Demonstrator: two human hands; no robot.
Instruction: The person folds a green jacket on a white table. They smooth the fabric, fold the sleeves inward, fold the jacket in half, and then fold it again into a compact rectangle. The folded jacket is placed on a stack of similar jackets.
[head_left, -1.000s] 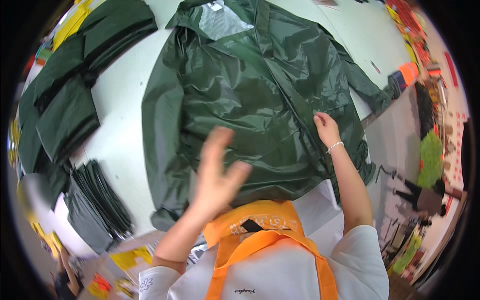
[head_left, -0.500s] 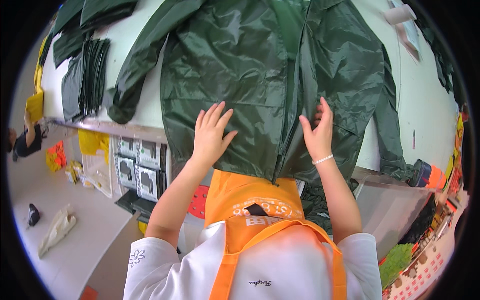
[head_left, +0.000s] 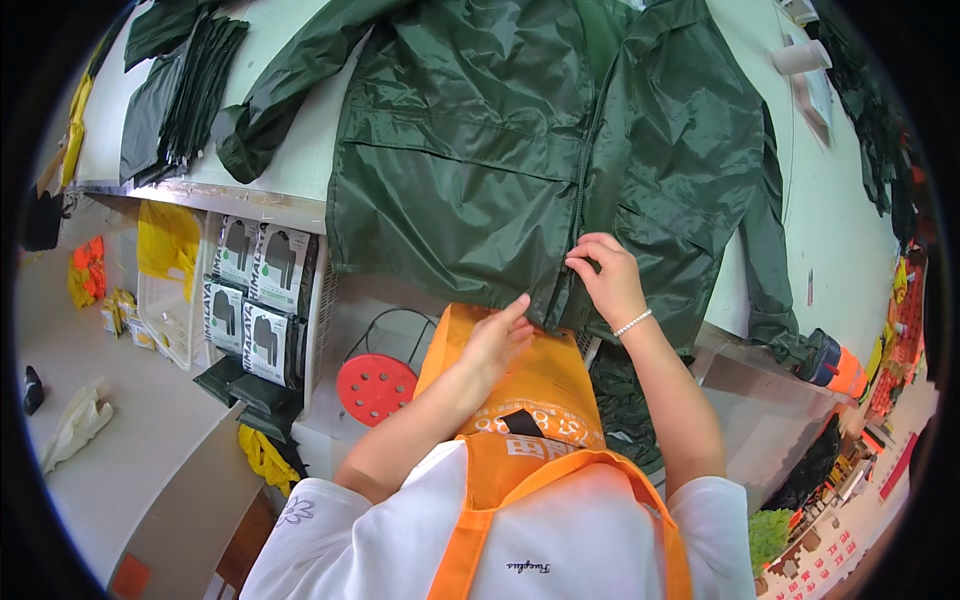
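Observation:
A shiny dark green rain jacket (head_left: 470, 180) lies spread front up on the white table, its lower hem hanging over the near edge. Its front zipper (head_left: 580, 180) runs down the middle, with the two front panels side by side. My left hand (head_left: 497, 343) is at the hem beside the zipper's lower end, thumb and fingers closed on the fabric edge. Slightly higher and to the right, my right hand (head_left: 612, 282) pinches the zipper edge of the right panel. What lies between its fingertips is too small to make out.
Folded dark green garments (head_left: 185, 95) are stacked at the left of the white table (head_left: 850, 210). A white roll (head_left: 802, 57) lies far right. Below the table are packaged garments (head_left: 262, 300), a red stool (head_left: 377, 388) and a clear bin (head_left: 760, 400).
Both hands have left their flat, spread pose on the jacket. My left hand came down and right to the hem; my right closed at the zipper edge. The view has shifted too.

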